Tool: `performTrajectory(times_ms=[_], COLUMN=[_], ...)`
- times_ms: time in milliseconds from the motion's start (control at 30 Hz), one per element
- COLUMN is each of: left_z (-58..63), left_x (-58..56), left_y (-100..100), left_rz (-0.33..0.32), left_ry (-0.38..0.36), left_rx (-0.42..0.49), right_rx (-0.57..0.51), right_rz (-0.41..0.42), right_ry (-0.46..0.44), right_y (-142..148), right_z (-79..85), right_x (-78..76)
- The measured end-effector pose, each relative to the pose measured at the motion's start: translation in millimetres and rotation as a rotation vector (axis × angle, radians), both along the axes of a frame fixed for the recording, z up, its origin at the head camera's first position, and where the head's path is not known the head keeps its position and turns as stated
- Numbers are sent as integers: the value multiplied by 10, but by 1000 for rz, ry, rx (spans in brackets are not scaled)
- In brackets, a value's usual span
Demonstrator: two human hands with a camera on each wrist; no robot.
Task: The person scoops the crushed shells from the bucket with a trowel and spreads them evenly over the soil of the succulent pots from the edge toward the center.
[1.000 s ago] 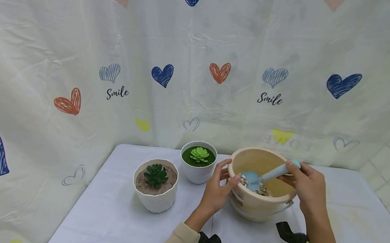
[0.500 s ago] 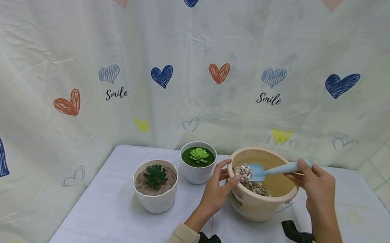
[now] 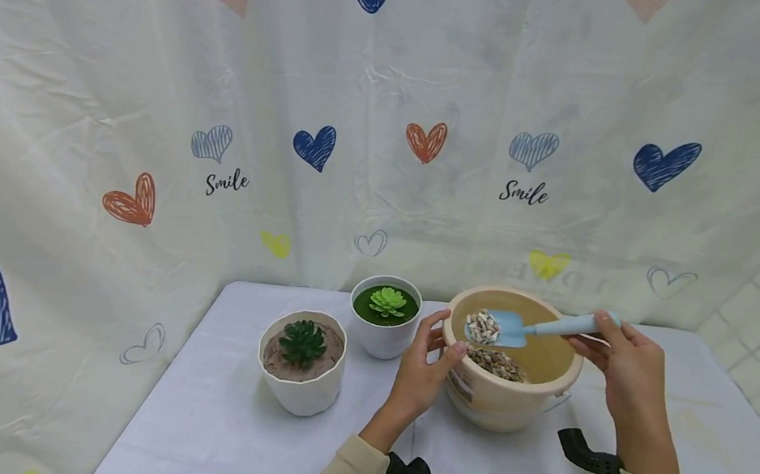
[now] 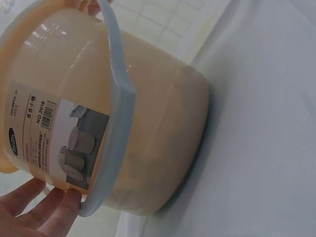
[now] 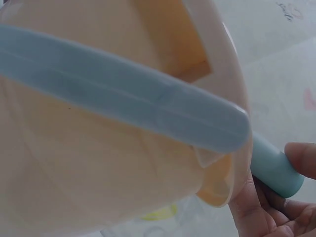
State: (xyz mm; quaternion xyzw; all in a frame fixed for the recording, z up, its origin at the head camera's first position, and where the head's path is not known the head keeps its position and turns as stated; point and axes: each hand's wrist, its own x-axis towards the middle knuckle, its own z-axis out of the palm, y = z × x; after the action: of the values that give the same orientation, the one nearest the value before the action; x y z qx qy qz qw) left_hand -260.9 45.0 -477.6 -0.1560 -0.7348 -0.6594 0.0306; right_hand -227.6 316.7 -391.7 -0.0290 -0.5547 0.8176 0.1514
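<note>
A cream bucket (image 3: 502, 409) stands on the table, with multicoloured gravel (image 3: 498, 364) in its bottom. At its left side my left hand (image 3: 420, 374) holds the rim; the left wrist view shows fingers (image 4: 59, 212) against the wall by the label (image 4: 54, 138). My right hand (image 3: 630, 377) grips a light-blue toy shovel (image 3: 562, 326) by its handle. The blade is over the bucket's opening and carries a heap of pale gravel (image 3: 483, 327). In the right wrist view the bucket hides the blade, leaving the shovel handle's end (image 5: 276, 170) visible.
Left of the bucket stand a white pot with a dark green succulent (image 3: 303, 343) and a smaller white pot with a bright green succulent (image 3: 388, 301). The bucket's blue-grey bail (image 4: 118, 113) hangs down in front. A heart-patterned curtain (image 3: 376, 64) closes the back.
My right hand has drawn the shovel up and to the right, out of the gravel, with a heap on its blade. The left hand stays at the bucket rim.
</note>
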Motion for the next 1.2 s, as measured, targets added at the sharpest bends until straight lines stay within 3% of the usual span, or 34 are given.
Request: performTrajectory(times_ms=[667, 1200], left_z=[-8, 60], left_x=[-16, -10], left_y=[1, -46], left_rz=[-25, -20], left_ry=[18, -11], left_rx=[47, -54], right_rx=[-48, -144], right_rz=[17, 35], right_ry=[45, 103], right_y=[31, 32], right_z=[-50, -7], right_x=[-16, 25])
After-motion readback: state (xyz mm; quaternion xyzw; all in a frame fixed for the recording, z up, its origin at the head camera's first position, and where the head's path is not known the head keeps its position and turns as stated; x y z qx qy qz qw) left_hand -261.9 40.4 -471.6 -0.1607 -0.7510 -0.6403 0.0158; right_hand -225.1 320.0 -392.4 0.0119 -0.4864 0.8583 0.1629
